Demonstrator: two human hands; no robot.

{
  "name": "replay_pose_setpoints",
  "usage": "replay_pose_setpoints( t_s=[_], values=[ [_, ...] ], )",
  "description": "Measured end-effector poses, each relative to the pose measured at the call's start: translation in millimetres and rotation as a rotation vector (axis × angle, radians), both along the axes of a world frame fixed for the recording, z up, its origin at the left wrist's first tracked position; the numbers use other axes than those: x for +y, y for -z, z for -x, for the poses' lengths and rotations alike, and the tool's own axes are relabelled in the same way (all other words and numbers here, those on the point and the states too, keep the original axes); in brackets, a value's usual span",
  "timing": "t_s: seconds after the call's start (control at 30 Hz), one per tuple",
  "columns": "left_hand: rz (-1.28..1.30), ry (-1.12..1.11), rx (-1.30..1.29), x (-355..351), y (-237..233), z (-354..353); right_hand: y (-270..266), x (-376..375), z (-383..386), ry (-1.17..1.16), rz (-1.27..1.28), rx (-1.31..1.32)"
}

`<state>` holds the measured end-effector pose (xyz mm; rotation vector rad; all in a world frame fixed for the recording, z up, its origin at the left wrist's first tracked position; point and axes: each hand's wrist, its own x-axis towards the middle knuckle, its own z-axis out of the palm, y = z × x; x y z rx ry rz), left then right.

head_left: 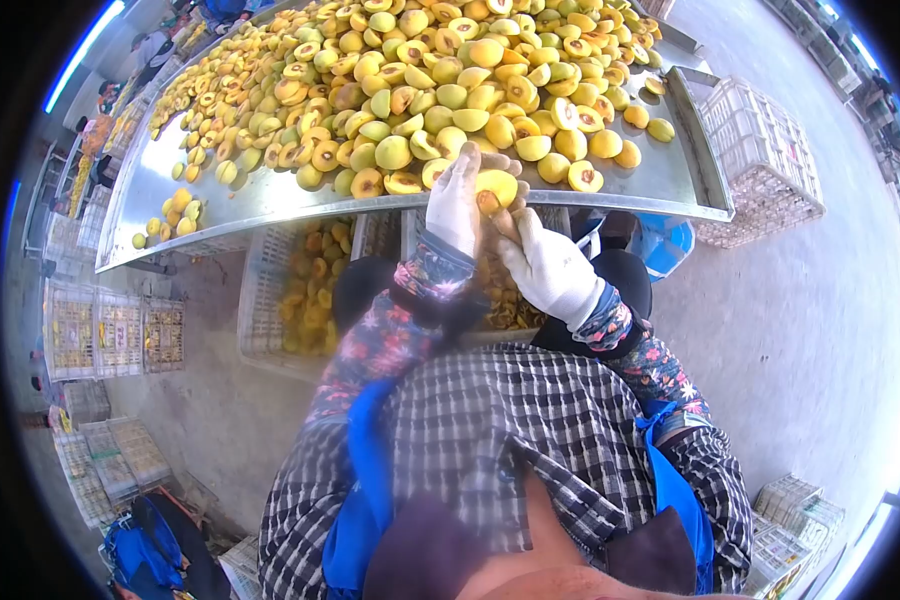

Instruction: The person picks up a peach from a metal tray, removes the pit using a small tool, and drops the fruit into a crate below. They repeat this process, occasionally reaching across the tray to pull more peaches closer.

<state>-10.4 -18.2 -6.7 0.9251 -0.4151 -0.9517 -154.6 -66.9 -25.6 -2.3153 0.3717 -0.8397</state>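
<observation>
My left hand (454, 204), in a white glove, holds a yellow peach half (496, 187) above the near edge of the metal table (270, 197). My right hand (555, 270), gloved too, has its fingers closed at the lower side of that half. Whatever sits between those fingers is hidden. Just beyond both hands lies a big pile of peach halves (390, 110), some cut side up with reddish centres, others skin side up. Below my hands, a crate with small brownish-yellow pieces (510, 305) is partly covered by my arms.
Under the table at left stands a white crate (253, 320) with peach halves in it. Stacked white crates (760, 150) are beside the table's right end. More crates (110, 330) stand at left. A blue bag (667, 243) lies below the table's right side.
</observation>
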Motion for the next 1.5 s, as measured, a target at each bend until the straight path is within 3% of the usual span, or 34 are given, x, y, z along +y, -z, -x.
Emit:
replay_pose_setpoints(
  t_s=[0.1, 0.2, 0.37, 0.47, 0.57, 0.6, 0.73, 0.83, 1.0, 1.1, 1.13, 1.23, 1.3, 1.4, 1.5],
  values=[
    [0.119, -0.072, 0.014, -1, 2, 7, -14, 5, 0, -0.133, -0.518, 0.069],
    [0.162, -0.148, 0.12, -6, 0, 18, 2, 5, -2, -0.074, -0.16, -0.074],
    [0.21, -0.118, 0.22, -6, 5, 24, 5, 7, 0, 0.043, -0.137, -0.042],
    [0.149, -0.162, 0.219, -5, 3, 24, 2, 0, 3, -0.035, -0.148, 0.048],
    [0.054, -0.054, 0.112, 2, 2, 18, 7, -7, 8, -0.095, -0.097, 0.086],
    [0.026, -0.023, 0.076, 4, 0, 16, 5, -10, 11, -0.121, -0.18, 0.214],
    [-0.046, 0.094, 0.071, 4, -1, 7, 6, -10, 5, -0.292, -0.279, -0.119],
    [-0.061, 0.092, 0.123, 1, 1, 8, -19, -1, 18, -0.465, -1.345, 0.154],
    [-0.063, 0.095, 0.299, -3, -4, 14, -11, -7, 20, -0.627, -1.9, 0.012],
    [-0.064, 0.101, 0.367, -6, 3, 13, -4, -12, 28, -0.706, -1.967, 0.045],
    [-0.08, 0.081, 0.364, -6, 4, 11, -7, -6, 28, -0.638, -1.957, 0.026],
    [-0.098, -0.016, 0.211, -3, 20, -3, 2, -3, 37, -0.563, -1.524, 0.345],
    [-0.1, -0.042, 0.098, 5, 31, -11, 14, -1, 39, -0.399, -1.241, 0.316],
    [-0.075, -0.007, 0.136, 9, 49, -14, 36, -7, 34, -0.233, -1.006, 0.25],
    [-0.057, 0.025, 0.171, 11, 50, -9, 7, -8, 21, -0.174, -0.874, 0.333]
  ],
)
